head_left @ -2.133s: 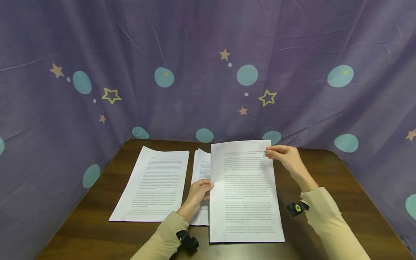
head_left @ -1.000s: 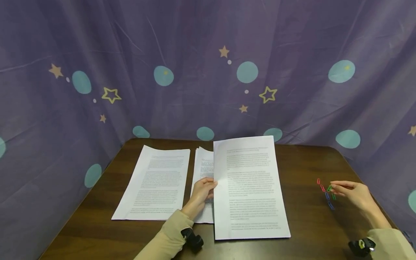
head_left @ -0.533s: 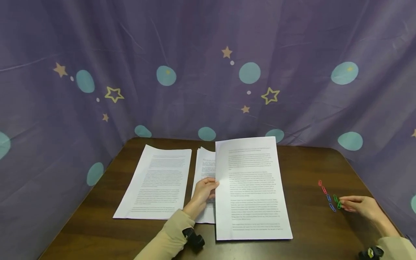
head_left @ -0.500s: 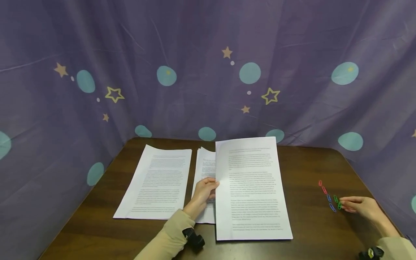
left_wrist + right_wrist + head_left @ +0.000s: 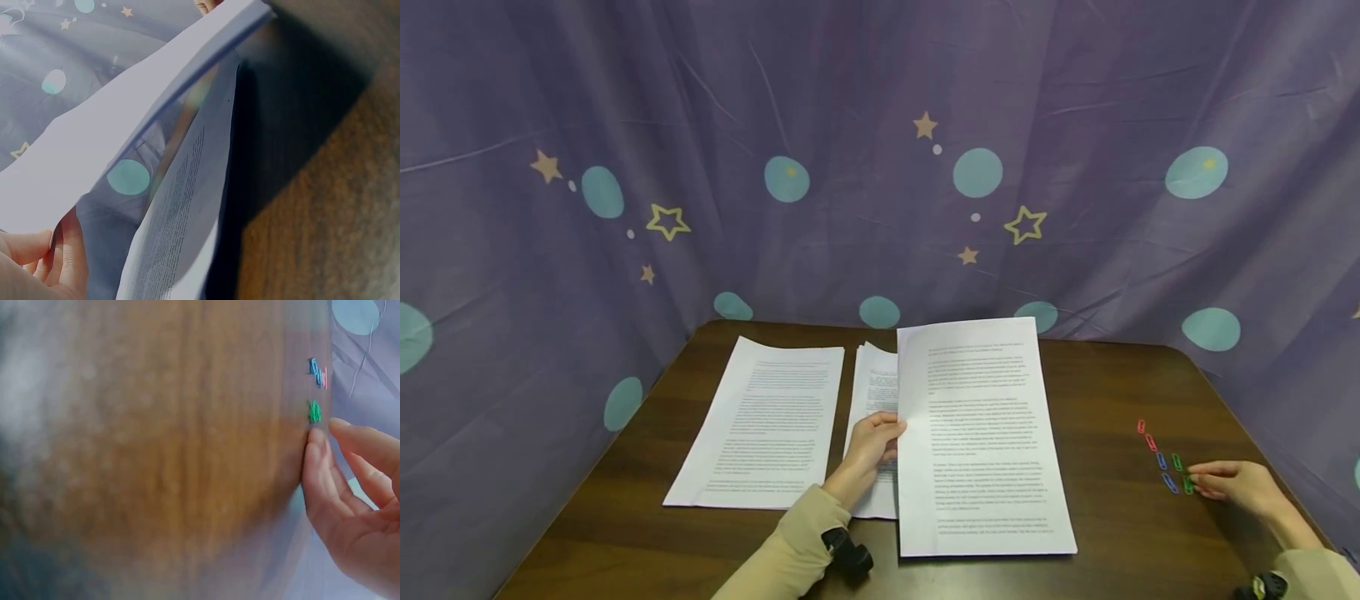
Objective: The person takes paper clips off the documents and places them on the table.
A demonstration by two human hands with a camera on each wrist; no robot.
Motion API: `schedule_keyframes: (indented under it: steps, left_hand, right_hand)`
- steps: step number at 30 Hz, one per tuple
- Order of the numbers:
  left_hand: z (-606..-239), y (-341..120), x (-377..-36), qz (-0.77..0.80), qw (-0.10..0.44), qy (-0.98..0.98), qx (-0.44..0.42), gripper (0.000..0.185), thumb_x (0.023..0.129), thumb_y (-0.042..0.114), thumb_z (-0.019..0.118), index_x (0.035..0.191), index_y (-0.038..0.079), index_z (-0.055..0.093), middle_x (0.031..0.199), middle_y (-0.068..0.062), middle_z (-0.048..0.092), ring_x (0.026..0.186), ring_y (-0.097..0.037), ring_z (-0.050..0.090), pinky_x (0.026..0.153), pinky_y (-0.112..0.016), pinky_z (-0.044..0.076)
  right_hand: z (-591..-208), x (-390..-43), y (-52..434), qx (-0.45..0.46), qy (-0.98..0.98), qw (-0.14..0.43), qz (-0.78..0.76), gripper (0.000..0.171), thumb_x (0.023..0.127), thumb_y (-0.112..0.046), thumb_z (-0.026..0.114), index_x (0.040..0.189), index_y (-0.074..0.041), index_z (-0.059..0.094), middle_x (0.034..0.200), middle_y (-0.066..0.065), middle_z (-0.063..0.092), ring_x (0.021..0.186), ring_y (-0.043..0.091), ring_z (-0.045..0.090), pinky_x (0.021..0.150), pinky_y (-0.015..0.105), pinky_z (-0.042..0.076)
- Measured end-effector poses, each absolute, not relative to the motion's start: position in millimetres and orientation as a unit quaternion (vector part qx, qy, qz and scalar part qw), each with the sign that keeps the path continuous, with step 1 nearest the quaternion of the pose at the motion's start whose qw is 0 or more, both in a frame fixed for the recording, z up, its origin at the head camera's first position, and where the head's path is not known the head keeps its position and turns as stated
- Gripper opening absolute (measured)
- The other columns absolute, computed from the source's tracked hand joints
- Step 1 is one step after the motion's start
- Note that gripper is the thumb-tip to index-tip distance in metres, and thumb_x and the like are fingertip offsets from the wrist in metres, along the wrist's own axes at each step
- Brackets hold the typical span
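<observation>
In the head view, my left hand [image 5: 867, 450] pinches the left edge of a printed paper stack [image 5: 981, 500], which is raised and tilted over the table. The left wrist view shows the thumb and fingers on the stack's edge [image 5: 81, 147]. At the table's right, my right hand [image 5: 1240, 486] has its fingertips at the lower green paper clip [image 5: 1188, 485]. Thumb and forefinger look slightly parted in the right wrist view, with the green clips [image 5: 314, 412] just beyond them. Another green paper clip [image 5: 1177, 462] lies close by.
Red paper clips [image 5: 1151, 442] and blue paper clips [image 5: 1170, 483] lie in a slanting row. A second paper stack [image 5: 874, 367] lies partly behind the raised one; a third [image 5: 775, 425] lies to the left on the wooden table [image 5: 625, 542]. A purple curtain [image 5: 865, 83] hangs behind.
My right hand has moved from the raised stack's upper right corner, where it held a small clip, to the table's right, setting a green paper clip beside another. The left hand keeps its hold.
</observation>
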State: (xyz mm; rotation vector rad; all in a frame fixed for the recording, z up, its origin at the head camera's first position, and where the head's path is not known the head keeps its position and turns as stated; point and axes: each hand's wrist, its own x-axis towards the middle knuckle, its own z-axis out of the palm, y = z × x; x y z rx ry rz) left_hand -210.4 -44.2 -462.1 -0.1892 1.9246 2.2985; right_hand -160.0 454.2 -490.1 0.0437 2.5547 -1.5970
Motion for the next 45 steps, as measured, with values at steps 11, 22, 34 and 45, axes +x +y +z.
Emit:
schedule_keyframes:
  steps: [11, 22, 34, 45]
  left_hand:
    - [-461.1, -42.0, -211.5, 0.761, 0.069, 0.641, -0.069, 0.016, 0.08, -0.001, 0.059, 0.093, -0.008, 0.056, 0.067, 0.002, 0.06, 0.053, -0.007, 0.056, 0.045, -0.018, 0.044]
    - [-462.1, -38.5, -212.3, 0.763, 0.065, 0.64, -0.068, 0.016, 0.08, -0.001, 0.059, 0.094, -0.008, 0.055, 0.069, 0.001, 0.061, 0.054, -0.008, 0.056, 0.046, -0.019, 0.045]
    - [-464.2, -25.6, -214.0, 0.771, 0.069, 0.63, -0.066, 0.019, 0.08, -0.001, 0.059, 0.096, -0.01, 0.055, 0.066, 0.001, 0.057, 0.054, -0.007, 0.055, 0.046, -0.018, 0.045]
    - [-453.8, -6.5, -208.5, 0.78, 0.064, 0.62, -0.062, 0.018, 0.079, -0.003, 0.058, 0.095, -0.011, 0.055, 0.068, 0.001, 0.058, 0.055, -0.007, 0.055, 0.048, -0.019, 0.046]
  right_hand:
    - [-470.7, -164.0, 424.8, -0.034, 0.878, 0.001, -0.477, 0.036, 0.083, -0.004, 0.059, 0.103, 0.024, 0.048, 0.079, -0.007, 0.066, 0.068, 0.004, 0.062, 0.06, 0.025, 0.052]
    - [-449.3, -174.9, 375.3, -0.136, 0.849, 0.005, -0.51, 0.034, 0.086, -0.007, 0.056, 0.11, 0.017, 0.049, 0.095, -0.012, 0.063, 0.079, 0.009, 0.063, 0.066, 0.03, 0.052]
    - [-446.8, -181.2, 334.5, -0.176, 0.815, 0.043, -0.551, 0.044, 0.089, -0.006, 0.05, 0.119, 0.023, 0.035, 0.102, 0.035, 0.055, 0.084, 0.013, 0.063, 0.07, 0.035, 0.051]
    - [-446.0, -181.5, 320.5, -0.1, 0.83, 0.087, -0.542, 0.059, 0.088, -0.018, 0.055, 0.127, 0.018, 0.03, 0.114, 0.035, 0.048, 0.089, 0.017, 0.061, 0.073, 0.033, 0.051]
